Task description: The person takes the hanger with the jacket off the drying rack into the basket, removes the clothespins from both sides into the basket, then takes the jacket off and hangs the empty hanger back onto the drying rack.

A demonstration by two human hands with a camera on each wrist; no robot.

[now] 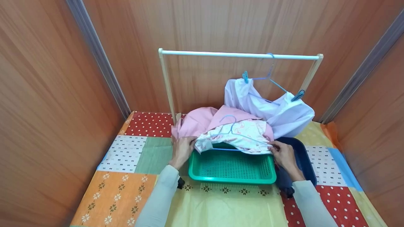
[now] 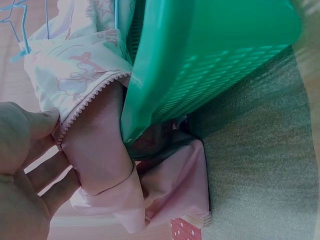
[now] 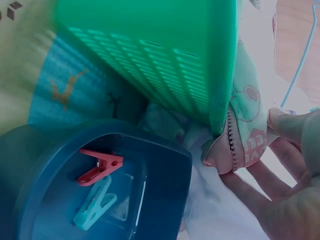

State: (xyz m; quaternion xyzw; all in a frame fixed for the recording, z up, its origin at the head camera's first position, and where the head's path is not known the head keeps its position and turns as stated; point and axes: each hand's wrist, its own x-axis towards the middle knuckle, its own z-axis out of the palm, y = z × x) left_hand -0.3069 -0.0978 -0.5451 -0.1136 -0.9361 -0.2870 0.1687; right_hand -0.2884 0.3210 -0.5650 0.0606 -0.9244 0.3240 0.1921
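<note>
A white garment (image 1: 243,132) with a pink print and beaded-looking trim lies over the back of a green basket (image 1: 232,180). A blue hanger (image 1: 228,115) lies with it, hook upward; its lower bar shows below the cloth. My left hand (image 1: 183,149) pinches the garment's left end, thumb on the printed face and fingers behind, as the left wrist view shows. At the other end, my right hand (image 1: 284,156) pinches the trimmed edge (image 3: 232,135) between thumb and fingers, beside the basket's corner. Pink cloth (image 1: 202,118) is bunched behind the garment.
Behind stands a rack with a white bar (image 1: 214,54). A pale lilac garment (image 1: 268,107) hangs from it on a blue hanger, held by clothespins (image 1: 245,77). Right of the basket is a dark blue tub (image 3: 165,150) containing a red clothespin (image 3: 100,166) and a turquoise clothespin (image 3: 95,202).
</note>
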